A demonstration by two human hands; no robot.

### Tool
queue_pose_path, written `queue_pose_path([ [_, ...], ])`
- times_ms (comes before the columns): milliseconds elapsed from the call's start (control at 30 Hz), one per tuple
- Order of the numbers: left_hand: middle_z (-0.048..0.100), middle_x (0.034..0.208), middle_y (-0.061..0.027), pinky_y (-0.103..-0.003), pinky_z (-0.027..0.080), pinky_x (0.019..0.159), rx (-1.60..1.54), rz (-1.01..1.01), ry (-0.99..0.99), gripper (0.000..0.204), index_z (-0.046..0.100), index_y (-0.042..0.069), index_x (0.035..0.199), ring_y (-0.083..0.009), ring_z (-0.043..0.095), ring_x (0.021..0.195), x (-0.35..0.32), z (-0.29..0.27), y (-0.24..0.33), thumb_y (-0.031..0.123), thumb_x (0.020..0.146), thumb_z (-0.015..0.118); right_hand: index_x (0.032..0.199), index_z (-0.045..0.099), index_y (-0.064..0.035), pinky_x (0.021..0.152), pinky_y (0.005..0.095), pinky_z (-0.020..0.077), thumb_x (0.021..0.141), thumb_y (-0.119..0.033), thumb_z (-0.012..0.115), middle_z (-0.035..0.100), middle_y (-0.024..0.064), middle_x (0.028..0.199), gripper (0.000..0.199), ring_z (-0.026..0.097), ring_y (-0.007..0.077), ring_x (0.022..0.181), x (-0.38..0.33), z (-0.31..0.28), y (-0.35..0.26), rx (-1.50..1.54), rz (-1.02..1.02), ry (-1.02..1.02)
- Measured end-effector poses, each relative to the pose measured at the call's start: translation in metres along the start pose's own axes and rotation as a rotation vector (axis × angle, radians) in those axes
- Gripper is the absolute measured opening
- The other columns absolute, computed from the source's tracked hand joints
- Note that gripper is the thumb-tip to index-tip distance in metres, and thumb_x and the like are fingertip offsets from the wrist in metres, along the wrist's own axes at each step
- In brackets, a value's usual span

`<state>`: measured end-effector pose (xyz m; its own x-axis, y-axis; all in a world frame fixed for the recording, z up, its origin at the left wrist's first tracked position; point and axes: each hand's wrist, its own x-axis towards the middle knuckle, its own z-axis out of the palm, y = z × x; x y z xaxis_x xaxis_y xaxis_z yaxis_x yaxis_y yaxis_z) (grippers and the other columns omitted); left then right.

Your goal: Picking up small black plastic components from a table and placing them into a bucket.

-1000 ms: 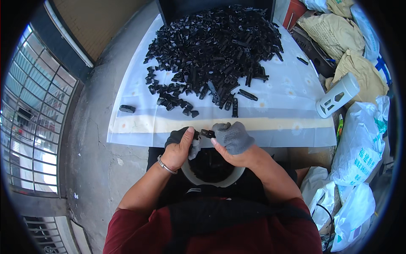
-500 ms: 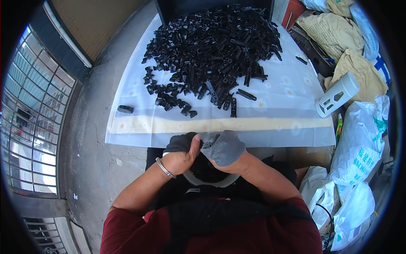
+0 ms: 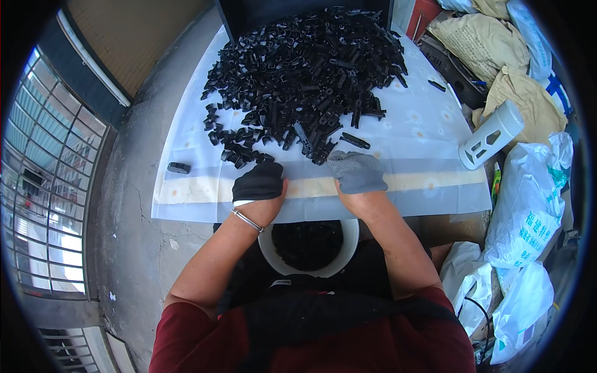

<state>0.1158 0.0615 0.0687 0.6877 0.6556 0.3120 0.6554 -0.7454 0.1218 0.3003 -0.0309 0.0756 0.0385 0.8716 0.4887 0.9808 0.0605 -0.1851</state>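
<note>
A large pile of black plastic parts (image 3: 298, 74) covers the far half of the table. Short bent clips (image 3: 239, 155) lie at its near left edge, and longer flat pieces (image 3: 323, 124) at its near right. My left hand (image 3: 260, 186), in a black glove, touches or hovers just by the clips. Beside the long pieces, my right hand (image 3: 359, 177) wears a grey dotted glove. The backs of both hands hide the fingers, so whether they hold anything cannot be seen. Between my forearms, below the table edge, stands a white bucket (image 3: 266, 248) with dark pieces inside.
One black part (image 3: 179, 168) lies apart at the table's left, another (image 3: 436, 85) at the right. A grey-white plastic cylinder with cutouts (image 3: 494, 133) leans at the right edge. Filled sacks (image 3: 525, 211) crowd the right side. A barred window (image 3: 56, 168) is on the left.
Both hands, close together over the bucket before, have moved apart and forward to the near edge of the pile. The bucket's opening now shows between my arms.
</note>
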Motion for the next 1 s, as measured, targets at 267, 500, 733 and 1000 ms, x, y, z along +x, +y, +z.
queue_pose_path([
  [267, 0.061, 0.082, -0.0140, -0.035, 0.048, 0.066, -0.296, 0.039, 0.154, 0.019, 0.061, 0.006, 0.091, -0.0303, 0.060, 0.072, -0.011, -0.004, -0.020, 0.016, 0.075, 0.058, 0.084, 0.057, -0.0004, 0.074, 0.0447, 0.0414, 0.083, -0.018, 0.052, 0.058, 0.0189, 0.082, 0.018, 0.054, 0.0363, 0.081, 0.004, 0.000, 0.040, 0.022, 0.120, 0.224],
  [500, 0.062, 0.072, -0.0129, -0.032, 0.047, 0.062, -0.633, -0.176, 0.013, 0.018, 0.059, 0.004, 0.093, -0.0239, 0.060, 0.066, -0.017, -0.017, -0.023, 0.016, 0.079, 0.056, 0.095, 0.057, -0.0012, 0.083, 0.0397, 0.0425, 0.080, -0.015, 0.054, 0.059, 0.0162, 0.099, 0.021, 0.056, 0.0316, 0.092, 0.047, 0.027, -0.001, 0.089, -0.093, 0.152],
  [733, 0.059, 0.059, -0.0082, -0.028, 0.046, 0.048, -0.947, -0.349, -0.194, 0.020, 0.056, -0.001, 0.096, -0.0153, 0.055, 0.047, -0.035, -0.017, -0.020, 0.010, 0.081, 0.051, 0.085, 0.056, -0.0003, 0.071, 0.0414, 0.0438, 0.072, -0.010, 0.059, 0.060, 0.0125, 0.088, 0.016, 0.056, 0.0312, 0.078, 0.033, 0.028, -0.018, 0.182, -0.307, 0.122],
  [1000, 0.059, 0.090, -0.0017, -0.022, 0.043, 0.069, -1.333, -0.448, -0.482, 0.034, 0.051, 0.002, 0.115, -0.0088, 0.051, 0.080, -0.044, -0.029, 0.001, 0.010, 0.082, 0.054, 0.084, 0.060, -0.0101, 0.064, 0.0335, 0.0404, 0.072, -0.014, 0.065, 0.061, 0.0038, 0.097, 0.014, 0.054, 0.0227, 0.073, -0.012, -0.011, -0.046, 0.249, -0.347, 0.022],
])
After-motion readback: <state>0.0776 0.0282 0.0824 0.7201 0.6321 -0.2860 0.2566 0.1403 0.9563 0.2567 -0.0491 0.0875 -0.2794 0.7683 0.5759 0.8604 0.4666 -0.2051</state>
